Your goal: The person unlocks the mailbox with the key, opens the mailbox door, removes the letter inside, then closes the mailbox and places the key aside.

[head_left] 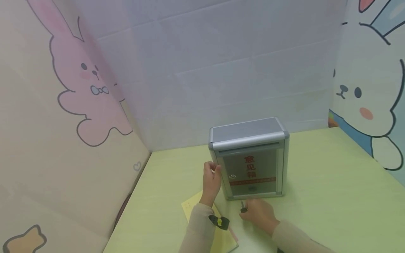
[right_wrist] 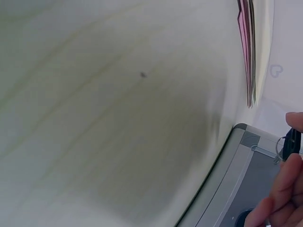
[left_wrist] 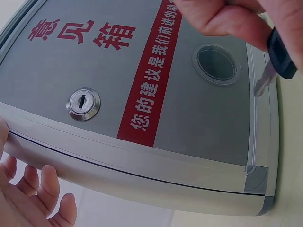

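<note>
A grey metal suggestion box [head_left: 246, 132] stands upright, with red characters, a red stripe and a slot under its top edge on the front. A round keyhole lock [left_wrist: 83, 104] sits in its front panel, nothing in it. My right hand [head_left: 261, 213] pinches the black head of a key [left_wrist: 281, 54] just in front of the box's lower edge, the metal blade sticking out past the fingers. In the right wrist view a thin ring [right_wrist: 279, 146] hangs at the key. At the box's left side is my left hand [head_left: 211, 182], fingers loosely bent close along the side edge.
A yellow pad or folder [head_left: 193, 203] with pink edges lies on the pale green table [head_left: 332, 189], partly under my left forearm. A round window [left_wrist: 217, 64] sits low in the box front. Cloth walls with cartoon rabbits [head_left: 91, 77] enclose the table.
</note>
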The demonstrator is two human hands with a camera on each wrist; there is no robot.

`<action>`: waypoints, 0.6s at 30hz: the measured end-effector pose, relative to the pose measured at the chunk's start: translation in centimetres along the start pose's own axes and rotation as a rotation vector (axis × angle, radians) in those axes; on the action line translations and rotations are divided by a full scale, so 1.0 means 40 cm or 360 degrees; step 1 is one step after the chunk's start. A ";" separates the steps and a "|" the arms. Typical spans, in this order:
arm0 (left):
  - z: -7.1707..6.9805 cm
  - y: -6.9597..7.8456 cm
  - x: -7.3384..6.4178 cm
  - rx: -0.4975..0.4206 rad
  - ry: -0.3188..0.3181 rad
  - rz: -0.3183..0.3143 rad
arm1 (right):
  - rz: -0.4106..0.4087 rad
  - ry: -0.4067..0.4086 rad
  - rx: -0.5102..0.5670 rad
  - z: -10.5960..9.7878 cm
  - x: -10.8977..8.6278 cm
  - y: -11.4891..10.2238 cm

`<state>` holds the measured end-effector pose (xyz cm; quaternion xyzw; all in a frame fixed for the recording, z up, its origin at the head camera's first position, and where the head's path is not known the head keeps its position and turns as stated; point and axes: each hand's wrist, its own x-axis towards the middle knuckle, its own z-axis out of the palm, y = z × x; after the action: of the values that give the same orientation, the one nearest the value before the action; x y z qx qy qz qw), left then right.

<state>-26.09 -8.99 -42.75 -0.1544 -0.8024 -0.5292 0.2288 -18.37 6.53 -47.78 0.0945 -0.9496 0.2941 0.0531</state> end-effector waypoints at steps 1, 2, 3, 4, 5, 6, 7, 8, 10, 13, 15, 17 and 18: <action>-0.001 0.001 0.000 -0.0003 -0.0005 -0.0007 | 0.0020 -0.0018 0.0001 0.001 0.000 0.002; -0.001 0.002 -0.001 -0.0003 -0.0008 -0.0009 | 0.0038 -0.0035 0.0006 0.003 0.000 0.004; -0.001 0.002 0.000 -0.0003 -0.0009 -0.0006 | 0.0052 -0.0049 0.0009 0.004 0.000 0.005; -0.002 0.004 0.000 -0.0001 -0.0010 -0.0004 | 0.0068 -0.0061 0.0017 0.004 0.000 0.007; -0.002 0.003 0.000 0.0002 -0.0010 0.0000 | 0.0079 -0.0070 0.0028 0.005 0.000 0.008; -0.002 0.004 -0.001 0.0003 -0.0011 -0.0002 | 0.0084 -0.0073 0.0033 0.006 -0.001 0.010; -0.002 0.004 -0.001 0.0004 -0.0013 -0.0005 | 0.0083 -0.0073 0.0034 0.007 -0.002 0.012; -0.002 0.004 0.000 0.0005 -0.0016 -0.0006 | 0.0079 -0.0072 0.0034 0.008 -0.002 0.013; -0.002 0.004 -0.001 0.0004 -0.0026 -0.0021 | 0.0078 -0.0077 0.0033 0.008 -0.004 0.014; -0.002 0.004 0.000 -0.0004 -0.0035 -0.0031 | 0.0075 -0.0099 0.0011 0.005 -0.007 0.014; -0.003 0.005 -0.001 -0.0006 -0.0032 -0.0026 | 0.0073 -0.0127 -0.0009 0.003 -0.008 0.016; -0.004 0.006 -0.002 -0.0006 -0.0024 -0.0014 | 0.0079 -0.0157 -0.0024 0.002 -0.008 0.017; -0.004 0.005 -0.003 -0.0007 -0.0018 -0.0009 | 0.0083 -0.0171 -0.0029 0.002 -0.008 0.018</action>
<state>-25.87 -9.06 -42.59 -0.1557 -0.8028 -0.5308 0.2225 -18.23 7.13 -48.30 0.0849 -0.9559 0.2811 -0.0048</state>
